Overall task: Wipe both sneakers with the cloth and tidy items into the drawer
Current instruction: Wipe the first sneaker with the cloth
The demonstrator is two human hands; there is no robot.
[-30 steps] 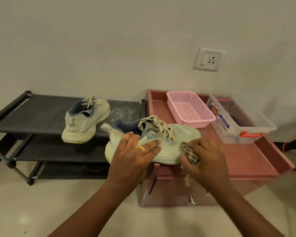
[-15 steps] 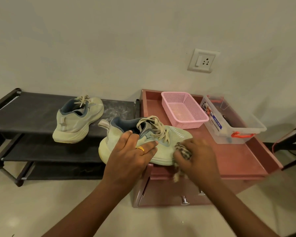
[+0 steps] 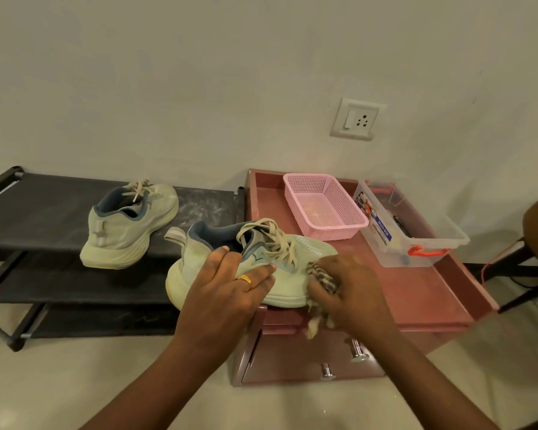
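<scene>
On cabinet (image 3: 416, 290) edge: pale-green sneaker (image 3: 292, 274) under flat left hand (image 3: 230, 290), checked cloth (image 3: 323, 276) gripped by right hand (image 3: 351, 290).

Near sneaker (image 3: 288, 287) and far sneaker (image 3: 128, 231): pale green upper, blue-grey collar, cream laces. Cloth (image 3: 323, 276): brown-and-cream check. Basket (image 3: 336, 232): pink, perforated grid. Storage box (image 3: 416, 243): clear, orange-red handles, blue label. Table (image 3: 416, 290): maroon. Shoe rack (image 3: 44, 212): black, pale smudges.
</scene>
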